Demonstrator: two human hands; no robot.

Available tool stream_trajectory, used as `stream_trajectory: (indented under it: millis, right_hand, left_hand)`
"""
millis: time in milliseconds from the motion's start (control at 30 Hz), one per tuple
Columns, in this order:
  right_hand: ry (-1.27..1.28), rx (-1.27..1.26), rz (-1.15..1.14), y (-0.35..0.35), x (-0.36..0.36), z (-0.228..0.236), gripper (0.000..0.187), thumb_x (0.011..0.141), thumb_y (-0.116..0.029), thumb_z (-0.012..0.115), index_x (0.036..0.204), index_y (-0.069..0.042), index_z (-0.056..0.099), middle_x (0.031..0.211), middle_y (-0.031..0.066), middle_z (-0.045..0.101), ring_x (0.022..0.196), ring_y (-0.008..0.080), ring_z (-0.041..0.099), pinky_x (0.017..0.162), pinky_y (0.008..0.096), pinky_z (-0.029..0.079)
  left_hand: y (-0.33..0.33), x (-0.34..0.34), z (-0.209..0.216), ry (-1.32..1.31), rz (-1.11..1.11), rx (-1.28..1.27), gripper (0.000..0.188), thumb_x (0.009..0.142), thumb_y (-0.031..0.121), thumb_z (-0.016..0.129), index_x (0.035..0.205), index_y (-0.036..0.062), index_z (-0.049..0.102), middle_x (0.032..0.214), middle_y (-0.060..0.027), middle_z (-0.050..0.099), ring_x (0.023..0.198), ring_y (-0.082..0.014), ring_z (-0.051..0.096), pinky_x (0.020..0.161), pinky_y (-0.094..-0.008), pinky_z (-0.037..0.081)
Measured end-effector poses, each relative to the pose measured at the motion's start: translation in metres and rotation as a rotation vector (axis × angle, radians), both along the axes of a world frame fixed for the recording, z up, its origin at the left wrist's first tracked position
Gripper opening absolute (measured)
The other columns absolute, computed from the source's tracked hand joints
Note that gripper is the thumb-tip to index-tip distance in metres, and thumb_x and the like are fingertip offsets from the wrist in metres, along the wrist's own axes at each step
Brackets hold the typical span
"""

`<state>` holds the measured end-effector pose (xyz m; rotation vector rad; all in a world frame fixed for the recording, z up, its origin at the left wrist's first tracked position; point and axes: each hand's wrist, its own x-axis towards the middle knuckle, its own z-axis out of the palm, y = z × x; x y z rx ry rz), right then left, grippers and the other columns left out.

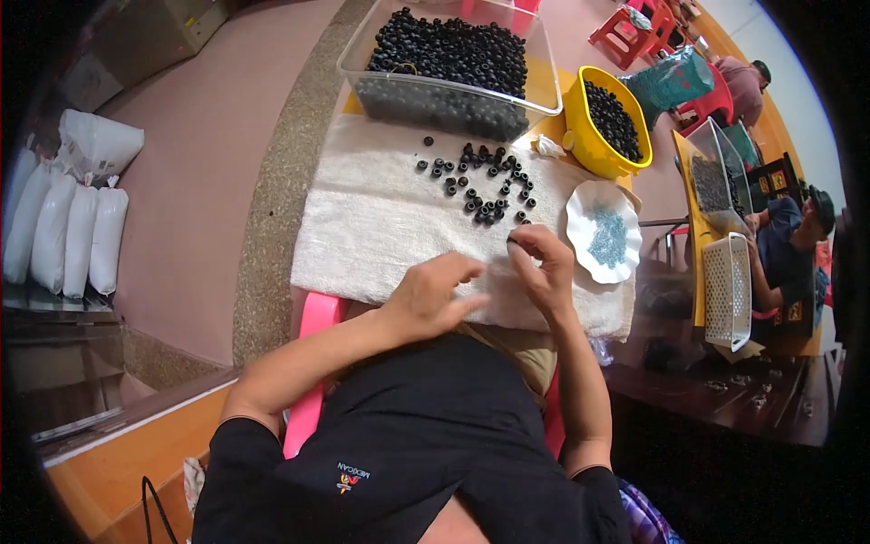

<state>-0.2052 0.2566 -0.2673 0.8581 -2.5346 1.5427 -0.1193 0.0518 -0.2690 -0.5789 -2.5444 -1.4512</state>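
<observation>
My right hand (544, 272) is closed in a pinch over the near part of the white towel (362, 236). A dark edge shows at its fingertips, seemingly one of the small black round parts. To its left, my left hand (435, 295) hovers with thumb and fingers apart, slightly smeared, and I see nothing in it. Beyond both hands, several small black ring-like parts (489, 207) with holes lie loose on the towel. A white scalloped dish (580, 207) holding tiny pale blue pieces (607, 238) sits just right of my right hand.
At the towel's far edge stands a clear plastic bin (544, 77) full of black parts. Right of it is a yellow basin (589, 150) with more. Co-workers (787, 238) sit at the right, near a white basket (728, 290). White sacks (77, 231) stand far left.
</observation>
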Motion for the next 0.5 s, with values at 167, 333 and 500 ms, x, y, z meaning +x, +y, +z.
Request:
stream_trajectory:
  millis: [167, 333, 500]
  right_hand:
    - [-0.028, -0.103, 0.05, -0.004, 0.024, 0.007, 0.019, 0.087, 0.005, 0.068, 0.106, 0.001, 0.066, 0.097, 0.0101, 0.066, 0.087, 0.016, 0.062, 0.075, 0.0264, 0.049]
    - [0.069, -0.156, 0.045, -0.008, 0.029, 0.001, 0.018, 0.089, 0.002, 0.068, 0.107, 0.0, 0.067, 0.098, 0.0111, 0.065, 0.087, 0.0182, 0.061, 0.076, 0.0268, 0.049]
    - [-0.04, -0.272, 0.071, -0.009, 0.029, -0.013, 0.022, 0.09, 0.003, 0.066, 0.112, 0.0, 0.067, 0.106, 0.0104, 0.06, 0.093, 0.0162, 0.058, 0.079, 0.0251, 0.047]
  left_hand:
    - [0.013, -0.02, -0.018, -0.616, -0.017, 0.93, 0.024, 0.095, 0.014, 0.068, 0.115, 0.0015, 0.063, 0.102, -0.0066, 0.068, 0.088, -0.0137, 0.066, 0.079, -0.0282, 0.056]
    - [0.02, -0.025, -0.016, -0.765, -0.076, 1.118, 0.019, 0.097, 0.011, 0.064, 0.113, 0.0021, 0.064, 0.103, -0.0072, 0.068, 0.09, -0.0147, 0.066, 0.08, -0.0289, 0.057]
    - [0.02, -0.027, -0.022, -0.826, -0.087, 1.22, 0.015, 0.097, 0.01, 0.063, 0.111, 0.0035, 0.064, 0.103, -0.0069, 0.068, 0.091, -0.015, 0.067, 0.081, -0.03, 0.057]
